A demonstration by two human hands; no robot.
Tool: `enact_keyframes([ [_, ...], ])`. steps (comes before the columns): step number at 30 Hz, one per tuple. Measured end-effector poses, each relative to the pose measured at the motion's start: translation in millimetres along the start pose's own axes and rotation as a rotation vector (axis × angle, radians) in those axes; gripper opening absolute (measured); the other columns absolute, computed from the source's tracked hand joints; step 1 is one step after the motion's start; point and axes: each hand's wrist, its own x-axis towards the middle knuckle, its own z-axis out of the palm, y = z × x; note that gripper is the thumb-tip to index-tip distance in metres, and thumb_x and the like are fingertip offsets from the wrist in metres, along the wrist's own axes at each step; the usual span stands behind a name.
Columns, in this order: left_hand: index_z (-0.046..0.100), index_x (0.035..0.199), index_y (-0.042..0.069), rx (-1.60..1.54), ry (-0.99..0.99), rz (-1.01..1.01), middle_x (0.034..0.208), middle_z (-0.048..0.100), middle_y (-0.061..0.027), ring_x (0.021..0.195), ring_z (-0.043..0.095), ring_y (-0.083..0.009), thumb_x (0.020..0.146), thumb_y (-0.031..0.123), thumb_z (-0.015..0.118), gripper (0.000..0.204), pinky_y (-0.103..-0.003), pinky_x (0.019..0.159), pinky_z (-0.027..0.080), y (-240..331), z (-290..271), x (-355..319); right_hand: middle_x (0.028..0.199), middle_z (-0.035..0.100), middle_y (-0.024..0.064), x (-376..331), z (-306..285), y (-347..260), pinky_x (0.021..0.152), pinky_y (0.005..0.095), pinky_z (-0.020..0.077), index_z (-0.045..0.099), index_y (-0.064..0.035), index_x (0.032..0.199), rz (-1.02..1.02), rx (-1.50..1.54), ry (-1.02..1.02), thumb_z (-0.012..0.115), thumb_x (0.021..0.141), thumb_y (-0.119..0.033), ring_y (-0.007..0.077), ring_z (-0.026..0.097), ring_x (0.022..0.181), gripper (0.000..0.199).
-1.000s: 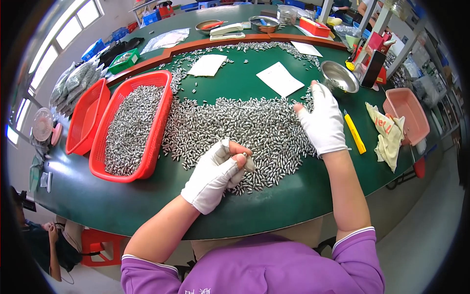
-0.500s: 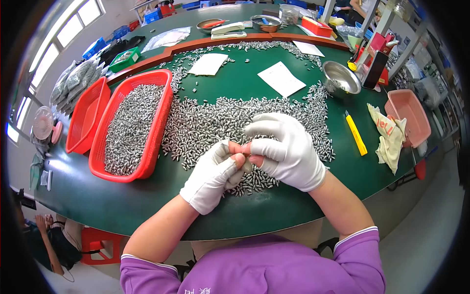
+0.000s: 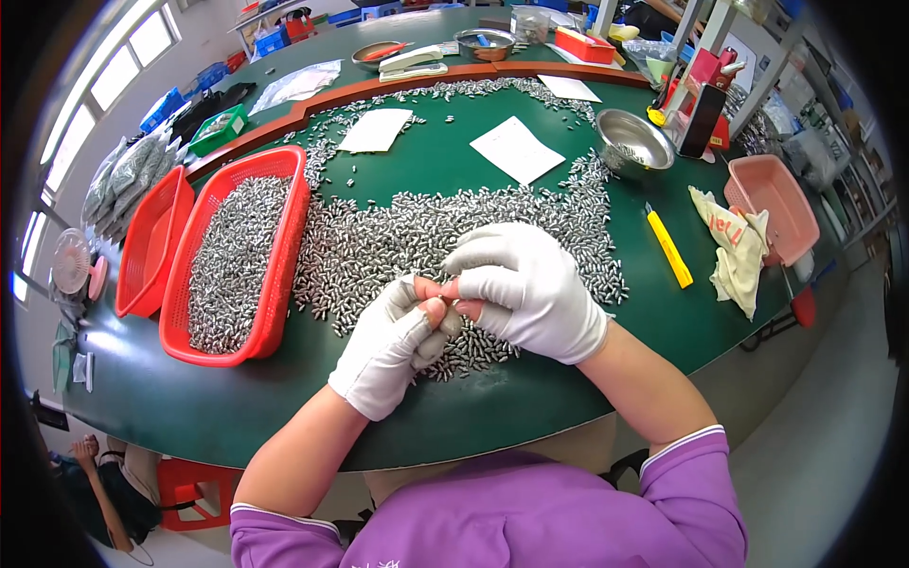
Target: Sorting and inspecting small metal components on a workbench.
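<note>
My left hand (image 3: 383, 350) and my right hand (image 3: 535, 293) meet over the near part of a wide pile of small silvery metal pieces (image 3: 398, 232). Both wear white gloves with some fingertips bare. Thumb and forefinger of each hand are pinched together, tip to tip with the other's. Whatever sits between those fingertips is too small and covered to name. To the left stands a red perforated basket (image 3: 273, 303), heaped with the same kind of silvery pieces.
Another red basket (image 3: 142, 275) stands farther left. White paper sheets (image 3: 517, 151) lie beyond the pile. On the right are a metal bowl (image 3: 620, 133), a yellow cutter knife (image 3: 669, 248), a cream cloth (image 3: 737, 265) and a pink basket (image 3: 793, 213). A brown raised edge (image 3: 454, 73) borders the green table's far side.
The whole scene has shifted slightly left in the picture as the view turned. Both hands keep their pinch at about the same place over the pile.
</note>
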Motion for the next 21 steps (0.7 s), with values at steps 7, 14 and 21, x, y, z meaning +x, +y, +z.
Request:
enact_keyframes([
  [7, 0.055, 0.103, 0.01, -0.078, 0.009, 0.044, 0.083, 0.06, -0.0019, 0.058, 0.04, -0.0056, 0.096, 0.023, 0.06, 0.015, -0.02, 0.051, 0.032, 1.9, -2.8, 1.8, 0.094, 0.066, 0.0081, -4.7, -20.5, 12.3, 0.077, 0.0386, 0.0517, 0.067, -0.0065, 0.087, 0.258, -0.355, 0.173, 0.072, 0.075, -0.004, 0.0289, 0.063, 0.085, 0.013],
  [14, 0.052, 0.109, 0.008, -0.183, -0.004, -0.005, 0.088, 0.061, -0.005, 0.058, 0.042, -0.0073, 0.097, 0.019, 0.054, 0.016, -0.021, 0.052, 0.033, 1.9, -6.1, 3.5, 0.108, 0.065, 0.0101, -18.0, -13.4, 21.8, 0.092, 0.0388, 0.0493, 0.069, -0.0079, 0.084, 0.415, -0.37, -0.136, 0.073, 0.072, -0.007, 0.0301, 0.06, 0.103, 0.012],
  [21, 0.047, 0.113, 0.007, -0.26, 0.023, -0.007, 0.095, 0.06, -0.0067, 0.061, 0.044, -0.0072, 0.096, 0.017, 0.054, 0.021, -0.021, 0.055, 0.036, 0.4, -7.5, 5.6, 0.106, 0.064, 0.0093, -20.8, -6.5, 15.2, 0.091, 0.039, 0.0484, 0.067, -0.009, 0.082, 0.424, -0.346, -0.245, 0.073, 0.071, -0.013, 0.0294, 0.06, 0.102, 0.013],
])
